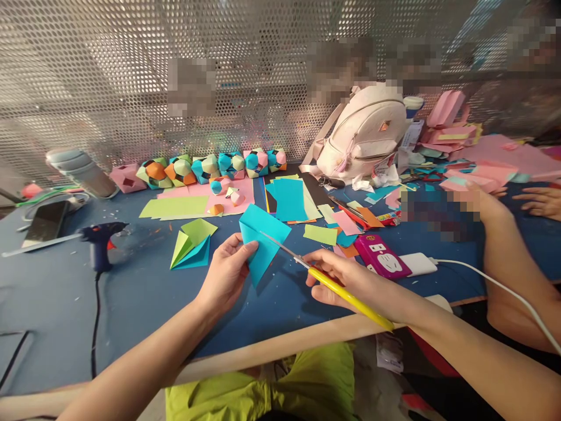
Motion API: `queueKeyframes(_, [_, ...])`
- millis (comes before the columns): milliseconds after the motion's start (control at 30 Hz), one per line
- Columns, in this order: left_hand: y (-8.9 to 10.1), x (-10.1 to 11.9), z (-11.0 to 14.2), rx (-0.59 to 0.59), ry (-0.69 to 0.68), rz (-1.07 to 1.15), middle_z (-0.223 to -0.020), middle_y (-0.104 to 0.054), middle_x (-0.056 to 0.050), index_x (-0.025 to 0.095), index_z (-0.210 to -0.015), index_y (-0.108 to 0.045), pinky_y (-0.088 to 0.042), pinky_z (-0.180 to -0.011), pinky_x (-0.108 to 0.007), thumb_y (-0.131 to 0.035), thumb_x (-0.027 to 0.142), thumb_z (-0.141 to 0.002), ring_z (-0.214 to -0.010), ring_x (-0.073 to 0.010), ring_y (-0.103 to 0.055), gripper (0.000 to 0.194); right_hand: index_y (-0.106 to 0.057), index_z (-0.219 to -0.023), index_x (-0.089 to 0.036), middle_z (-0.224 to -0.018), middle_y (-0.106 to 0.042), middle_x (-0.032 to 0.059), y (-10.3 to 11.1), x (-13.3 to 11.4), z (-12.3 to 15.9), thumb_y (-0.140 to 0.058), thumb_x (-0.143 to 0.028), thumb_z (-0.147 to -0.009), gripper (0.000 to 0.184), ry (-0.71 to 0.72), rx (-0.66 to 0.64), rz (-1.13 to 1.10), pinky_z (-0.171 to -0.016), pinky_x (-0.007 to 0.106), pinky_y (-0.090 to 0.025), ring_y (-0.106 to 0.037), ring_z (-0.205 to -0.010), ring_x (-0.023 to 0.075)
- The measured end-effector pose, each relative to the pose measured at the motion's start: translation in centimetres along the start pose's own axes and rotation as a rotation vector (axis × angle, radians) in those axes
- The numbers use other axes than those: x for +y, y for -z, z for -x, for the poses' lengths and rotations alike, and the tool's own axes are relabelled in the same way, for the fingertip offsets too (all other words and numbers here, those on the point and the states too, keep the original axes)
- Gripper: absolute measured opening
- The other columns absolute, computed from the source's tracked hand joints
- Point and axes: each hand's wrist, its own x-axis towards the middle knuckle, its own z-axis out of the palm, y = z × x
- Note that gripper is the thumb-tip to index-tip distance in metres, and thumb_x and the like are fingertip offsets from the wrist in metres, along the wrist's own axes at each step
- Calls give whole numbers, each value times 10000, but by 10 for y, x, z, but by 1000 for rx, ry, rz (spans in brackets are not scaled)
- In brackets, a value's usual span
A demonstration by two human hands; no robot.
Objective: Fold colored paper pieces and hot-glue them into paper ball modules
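My left hand (228,266) is closed on a folded piece of blue paper (263,257), its thumb pressed over the left edge. Between the fingers of my right hand (342,278) is a craft knife (346,295) with a long yellow handle. The knife's thin metal blade points up and left and overlaps the blue paper; whether it cuts in cannot be told. Left of the paper, a folded green and blue paper piece (193,245) stands on the blue table (149,316).
Behind are a row of paper balls (182,169), blue sheets (291,199) and a pale backpack (363,134). At left lie a glue gun (100,234), phone (46,222) and tumbler (83,172). A purple power bank (383,257) sits right, near another person's arm (504,257).
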Motion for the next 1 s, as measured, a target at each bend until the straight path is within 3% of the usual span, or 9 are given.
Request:
queueKeyframes(333, [2, -2, 0, -9, -1, 4, -707, -654, 7, 150, -778, -610, -498, -602, -231, -757, 260, -688, -596, -94, -583, 204, -539, -1157, -238, -888, -615, 10, -1, 8, -3, -702, -451, -733, 502, -1, 25, -42, -748, 293, -492, -583, -803, 153])
queueKeyframes(567, [1, -2, -2, -11, 0, 5, -707, -657, 3, 148, -787, -609, -505, -616, -246, -761, 262, -680, -598, -100, -586, 217, -617, -1078, -234, -775, -641, -1, -2, 18, -10, -678, -552, -706, 493, -32, 87, -87, -798, 335, -489, -604, -728, 158])
queueKeyframes(833, [0, -1, 0, -5, 14, 1, -704, -670, 9, 159, -780, -612, -507, -621, -253, -761, 264, -677, -601, -115, -606, 210, -649, -1078, -234, -764, -670, 16, -2, 16, -10, -731, -549, -646, 540, 31, 113, 8, -749, 351, -503, -627, -701, 178])
queueKeyframes(1000, [1, -1, -1, -1, 31, -2, -701, -670, 15, 161, -772, -610, -506, -614, -247, -761, 265, -680, -584, -106, -601, 205, -656, -1101, -226, -740, -675, 19, -2, 10, -7, -722, -547, -657, 552, -8, 123, 5, -666, 324, -519, -631, -648, 171])
